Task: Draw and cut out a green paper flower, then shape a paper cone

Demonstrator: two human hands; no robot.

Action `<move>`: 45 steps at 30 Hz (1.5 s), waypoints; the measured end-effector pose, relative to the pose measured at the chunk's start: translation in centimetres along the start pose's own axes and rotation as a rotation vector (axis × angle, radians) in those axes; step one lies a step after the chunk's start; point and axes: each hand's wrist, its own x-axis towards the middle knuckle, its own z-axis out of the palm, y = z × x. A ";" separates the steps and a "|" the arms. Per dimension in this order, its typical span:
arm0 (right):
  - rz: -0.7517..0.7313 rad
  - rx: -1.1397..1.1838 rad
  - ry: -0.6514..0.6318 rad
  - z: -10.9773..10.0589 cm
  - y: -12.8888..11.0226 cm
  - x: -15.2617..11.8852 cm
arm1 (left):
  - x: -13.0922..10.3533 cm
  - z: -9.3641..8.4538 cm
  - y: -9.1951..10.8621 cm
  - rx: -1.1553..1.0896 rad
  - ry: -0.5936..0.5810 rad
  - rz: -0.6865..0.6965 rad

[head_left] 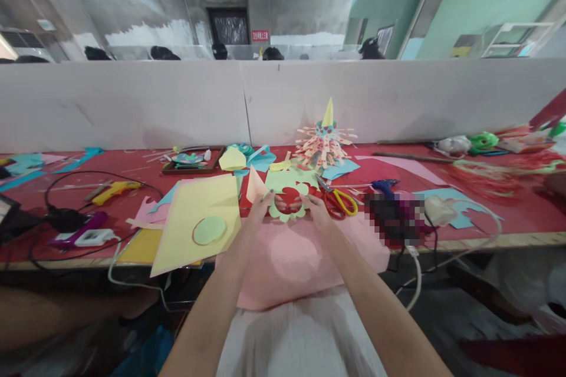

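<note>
A light green paper ring with a scalloped outer edge (285, 216) is held up between my two hands. My left hand (262, 207) grips its left side, and my right hand (316, 210) pinches its right side. Red shows through the ring's open middle. Below the hands a pink sheet (289, 259) lies over the table edge and my lap. Left of my left hand is a pale yellow sheet (183, 206) with a green paper circle (210, 230) on it. Scissors with red and yellow handles (345, 201) lie just right of my right hand.
Behind the hands stands a paper cone decoration with many strips (325, 141). A tray (216, 159), a yellow glue gun (115, 191) and a purple power strip (84, 230) lie leftward. Cables and blue paper (462, 212) are at right. A white partition (177, 106) backs the red table.
</note>
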 end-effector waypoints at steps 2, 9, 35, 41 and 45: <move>-0.011 0.010 0.006 -0.1 0.2 0.2 | 0.0 0.1 0.1 0.060 -0.015 0.081; -0.019 0.070 0.050 -0.5 0.9 0.8 | -0.1 0.4 -0.3 0.322 -0.135 -0.017; -0.145 -0.449 -0.156 0.2 0.3 0.1 | -1.1 0.6 0.7 0.294 -0.221 0.102; -0.135 -0.473 -0.182 -0.3 0.8 0.3 | -1.1 0.6 0.9 0.318 -0.195 0.135; -0.112 -0.433 -0.172 -0.7 1.2 0.5 | -1.0 0.7 0.8 0.313 -0.189 0.113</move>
